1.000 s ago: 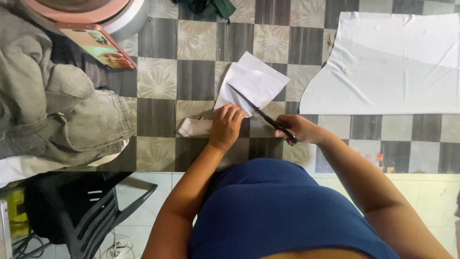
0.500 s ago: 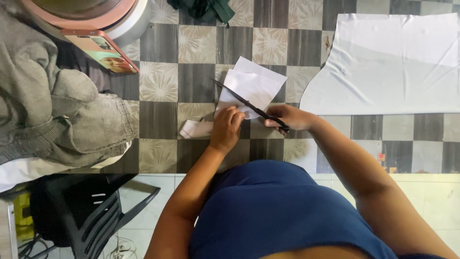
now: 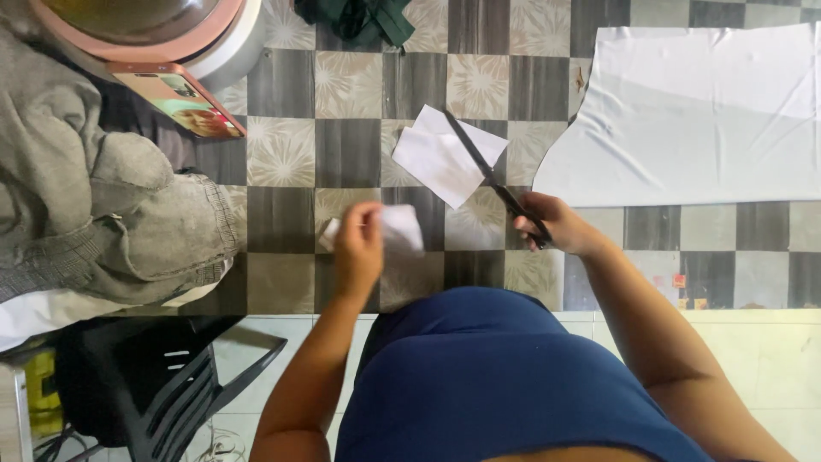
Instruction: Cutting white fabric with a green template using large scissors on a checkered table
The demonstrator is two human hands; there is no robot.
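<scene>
The floor [image 3: 346, 94] is a checkerboard of dark grey wood-grain tiles and pale beige tiles with a leaf print. At 12 o'clock the paper piece [image 3: 440, 158] is white, crossed by black scissors [image 3: 492, 180]. At 2 o'clock the big cloth [image 3: 701, 111] is white. At 9 o'clock the clothes heap [image 3: 85, 205] is grey. At 10 o'clock the phone [image 3: 180, 100] has a pink-orange rim. The shirt [image 3: 505, 385] at 6 o'clock is navy blue.
</scene>
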